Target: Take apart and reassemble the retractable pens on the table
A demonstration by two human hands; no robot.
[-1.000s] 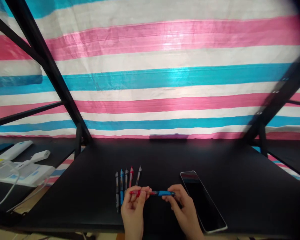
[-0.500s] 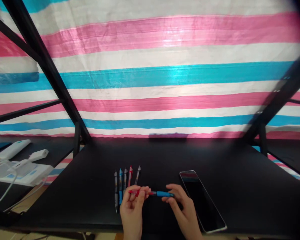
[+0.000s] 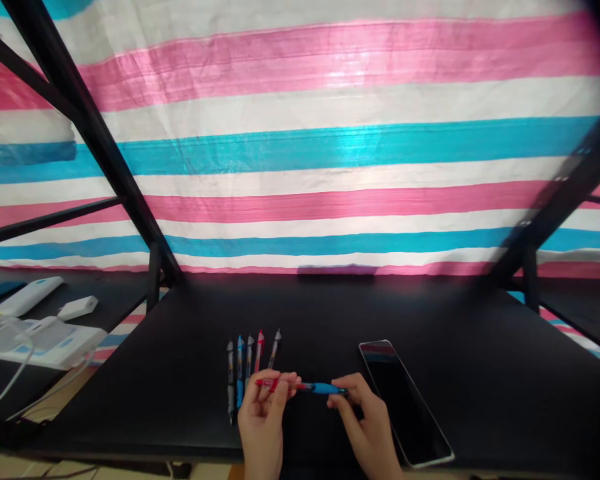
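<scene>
Between my hands a pen (image 3: 323, 388) with a red clip end and a blue grip lies level above the black table. My left hand (image 3: 266, 410) is closed around its red end. At the blue end, the thumb and fingers of my right hand (image 3: 363, 407) pinch the tip. Just beyond my left hand, several pens lie side by side: a black one (image 3: 231, 383), a blue one (image 3: 240, 373), a red one (image 3: 259, 350) and others with dark clips. My left hand hides the lower ends of some of them.
A smartphone (image 3: 405, 403) lies face up beside my right hand. Black metal posts (image 3: 105, 153) rise at both sides of the table (image 3: 155, 400), before a striped sheet (image 3: 330, 147). At the left are a white power strip (image 3: 75, 347), a charger (image 3: 79, 308) and cables.
My right thumb and fingers have closed in on the blue end of the pen. My left hand has hardly moved, and the view has shifted slightly.
</scene>
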